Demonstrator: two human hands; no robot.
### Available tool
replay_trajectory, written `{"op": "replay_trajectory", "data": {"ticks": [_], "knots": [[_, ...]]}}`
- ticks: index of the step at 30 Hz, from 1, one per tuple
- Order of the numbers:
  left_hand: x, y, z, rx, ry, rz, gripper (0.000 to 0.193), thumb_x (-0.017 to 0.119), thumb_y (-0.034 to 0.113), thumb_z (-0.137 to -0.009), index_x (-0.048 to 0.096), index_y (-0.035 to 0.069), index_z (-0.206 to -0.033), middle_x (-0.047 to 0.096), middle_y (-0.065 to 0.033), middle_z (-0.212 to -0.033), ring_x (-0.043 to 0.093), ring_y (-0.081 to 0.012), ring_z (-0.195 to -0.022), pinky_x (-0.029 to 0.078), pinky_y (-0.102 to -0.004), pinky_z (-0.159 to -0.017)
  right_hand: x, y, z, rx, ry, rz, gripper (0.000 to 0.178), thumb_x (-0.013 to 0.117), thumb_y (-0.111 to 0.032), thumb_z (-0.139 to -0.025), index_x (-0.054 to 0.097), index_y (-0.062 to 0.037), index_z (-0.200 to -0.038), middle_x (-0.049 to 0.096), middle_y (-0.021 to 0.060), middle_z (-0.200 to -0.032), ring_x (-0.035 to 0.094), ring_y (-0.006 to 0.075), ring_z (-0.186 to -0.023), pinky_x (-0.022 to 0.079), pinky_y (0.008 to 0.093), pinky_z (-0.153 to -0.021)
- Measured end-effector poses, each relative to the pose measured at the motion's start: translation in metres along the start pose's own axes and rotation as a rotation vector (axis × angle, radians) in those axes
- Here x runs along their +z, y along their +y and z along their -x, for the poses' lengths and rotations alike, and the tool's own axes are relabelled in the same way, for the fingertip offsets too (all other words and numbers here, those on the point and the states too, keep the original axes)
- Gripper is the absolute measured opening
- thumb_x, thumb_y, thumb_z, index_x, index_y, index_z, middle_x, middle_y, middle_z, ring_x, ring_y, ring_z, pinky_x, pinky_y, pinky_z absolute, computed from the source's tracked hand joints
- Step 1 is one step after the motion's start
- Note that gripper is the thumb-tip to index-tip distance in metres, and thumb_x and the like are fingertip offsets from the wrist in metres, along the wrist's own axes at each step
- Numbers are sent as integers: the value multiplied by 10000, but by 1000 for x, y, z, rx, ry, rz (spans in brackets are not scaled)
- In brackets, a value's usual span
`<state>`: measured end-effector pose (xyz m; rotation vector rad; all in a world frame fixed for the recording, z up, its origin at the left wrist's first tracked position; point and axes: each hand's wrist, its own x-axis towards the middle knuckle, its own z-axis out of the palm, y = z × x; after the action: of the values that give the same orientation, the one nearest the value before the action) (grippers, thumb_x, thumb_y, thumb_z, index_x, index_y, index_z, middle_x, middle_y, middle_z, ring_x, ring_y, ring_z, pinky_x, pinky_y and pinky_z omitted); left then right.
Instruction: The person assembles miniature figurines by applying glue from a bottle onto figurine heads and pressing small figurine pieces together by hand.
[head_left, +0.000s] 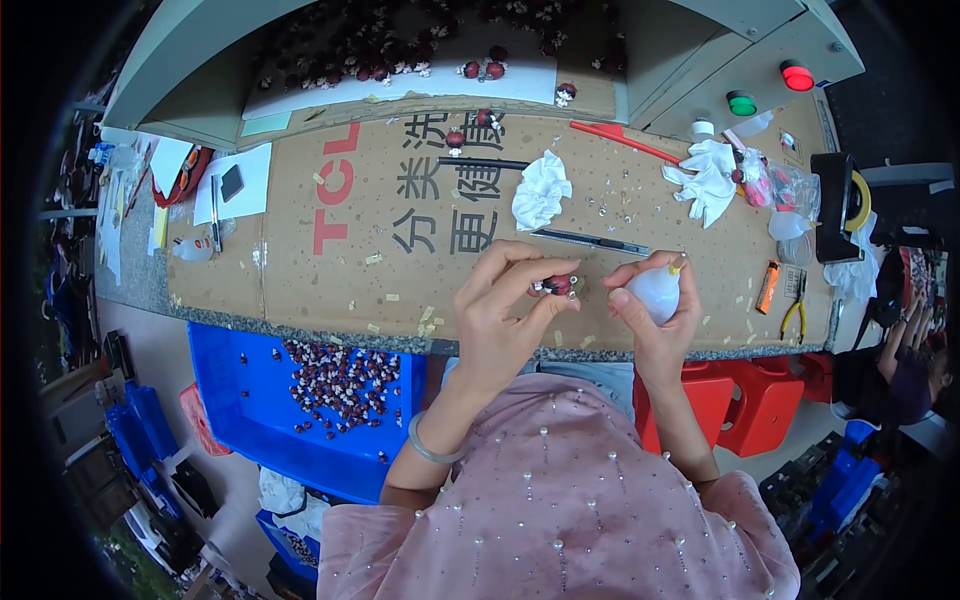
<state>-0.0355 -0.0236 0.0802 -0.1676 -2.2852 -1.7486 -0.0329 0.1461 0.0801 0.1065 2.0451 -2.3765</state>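
Between the fingertips of my left hand (488, 318) is a small dark red figurine (552, 286) with a shiny metal ring at its side. My right hand (662, 338) is wrapped round a rounded white squeeze bottle (655, 294), whose yellowish tip points up and away to the right. A short gap separates the bottle from the figurine. Both hands are above the near edge of the cardboard-covered table (350, 290). Just beyond them lies a utility knife (590, 241), and a crumpled white cloth (542, 190) sits past that.
Many similar figurines lie in a blue bin (232, 410) at lower left and on a shelf (400, 103) at the back. A white glove (706, 180), a red stick (628, 142), an orange lighter (768, 287), yellow-handled pliers (795, 312) and a tape dispenser (832, 205) are at right.
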Motion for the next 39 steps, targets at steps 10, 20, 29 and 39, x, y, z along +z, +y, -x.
{"op": "replay_trajectory", "data": {"ticks": [10, 20, 29, 39], "knots": [[-123, -57, 83, -324, 724, -128, 131, 440, 65, -881, 489, 33, -764, 435, 33, -638, 357, -43, -529, 274, -204, -457, -8, 3, 1, 7, 79, -29, 314, 666, 42, -770, 457, -63, -979, 637, 97, -841, 557, 86, -701, 457, 209, -604], [-221, -129, 190, -515, 855, -1039, 395, 520, 110, -907, 465, -17, -1277, 554, -174, -1165, 542, -203, -845, 447, -331, -696, -3, 0, -4, -25, 28, -25, 291, 672, 22, -773, 470, -55, -967, 633, 97, -834, 555, 88, -686, 458, 219, -607], [-140, -58, -112, 190, 284, -529, 296, 525, -43, -766, 604, 22, -1044, 638, -111, -988, 621, -217, -877, 474, -288, -762, -5, 0, 3, -4, 22, -12, 266, 667, 18, -767, 508, -34, -973, 631, 90, -830, 553, 94, -684, 453, 221, -607], [-101, -138, -282, 74, -305, -1233, 233, 570, 29, -755, 638, 32, -978, 630, -195, -1041, 615, -361, -958, 505, -432, -854, -27, -4, 15, -16, 152, -24, 257, 655, 24, -768, 511, -23, -975, 629, 90, -821, 558, 97, -681, 462, 220, -598]]}}
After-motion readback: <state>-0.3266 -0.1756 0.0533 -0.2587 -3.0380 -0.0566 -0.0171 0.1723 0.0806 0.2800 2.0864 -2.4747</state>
